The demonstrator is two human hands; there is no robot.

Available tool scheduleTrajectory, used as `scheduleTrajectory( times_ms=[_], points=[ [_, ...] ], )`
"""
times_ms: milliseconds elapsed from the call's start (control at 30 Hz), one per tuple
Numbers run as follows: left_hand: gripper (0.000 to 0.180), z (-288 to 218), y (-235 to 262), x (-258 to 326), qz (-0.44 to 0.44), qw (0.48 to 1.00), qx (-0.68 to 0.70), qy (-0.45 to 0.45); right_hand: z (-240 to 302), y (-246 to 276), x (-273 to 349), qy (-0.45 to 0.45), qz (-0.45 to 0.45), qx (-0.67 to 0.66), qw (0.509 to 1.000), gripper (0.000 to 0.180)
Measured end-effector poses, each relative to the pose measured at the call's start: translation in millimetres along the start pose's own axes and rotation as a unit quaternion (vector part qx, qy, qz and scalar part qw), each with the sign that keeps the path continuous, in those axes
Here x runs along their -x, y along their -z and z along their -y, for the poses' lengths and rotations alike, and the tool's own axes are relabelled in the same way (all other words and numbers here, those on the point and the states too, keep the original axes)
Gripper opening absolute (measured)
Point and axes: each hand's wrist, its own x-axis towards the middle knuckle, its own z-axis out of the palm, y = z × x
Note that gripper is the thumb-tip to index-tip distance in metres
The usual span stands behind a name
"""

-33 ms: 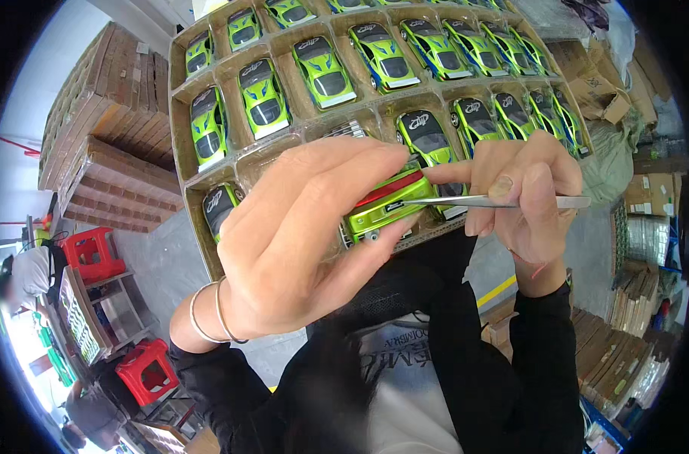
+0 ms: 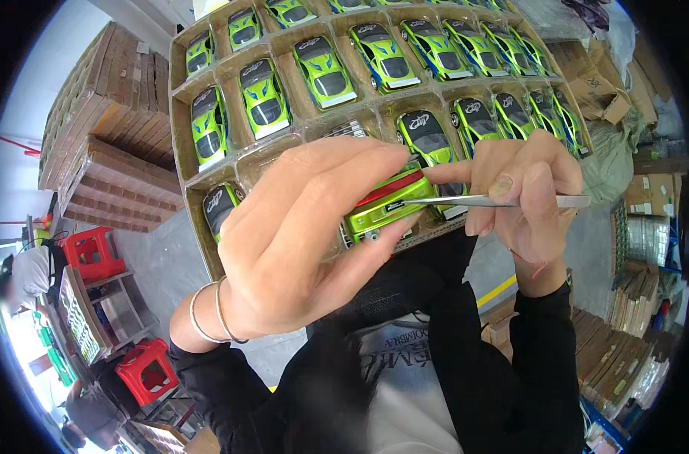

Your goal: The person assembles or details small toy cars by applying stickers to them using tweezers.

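My left hand is closed around a green toy car, with its rear end and red rear strip turned up toward me. Between the thumb and fingers of my right hand is a pair of metal tweezers. The tweezers' tip touches, or lies just over, a small dark plate on the car's rear. My right forefinger reaches to the car's far edge. Behind both hands, a brown compartment tray holds several green toy cars with black hoods, such as this car. My left fingers hide much of the held car.
Stacked brown trays rise at the left. Red stools stand below them, near a person and another person at the left edge. An open cardboard box and flat cardboard stacks line the right.
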Motion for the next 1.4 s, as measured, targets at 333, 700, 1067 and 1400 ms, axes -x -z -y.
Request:
scheduleTrajectory(
  times_ms=[333, 700, 1067, 1400],
  points=[
    [0.047, 1.6, -0.8, -0.7, -0.001, 1.000, 0.003, -0.003, -0.8, -0.7, -2.3, 0.002, 0.000, -0.017, 1.000, 0.032],
    [0.046, 3.9, -2.2, 0.3, -0.010, 1.000, 0.006, -0.006, -2.1, -2.1, -2.7, 0.001, -0.008, -0.017, 1.000, 0.033],
    [0.048, 3.2, -2.3, 0.5, -0.006, 1.000, 0.003, -0.001, -1.5, -4.7, -0.7, -0.005, -0.022, 0.000, 1.000, 0.033],
    [0.033, -0.4, -4.9, 3.3, -0.017, 1.000, 0.005, -0.001, 0.5, -7.3, -0.6, -0.003, -0.037, 0.014, 0.999, 0.034]
  ],
)
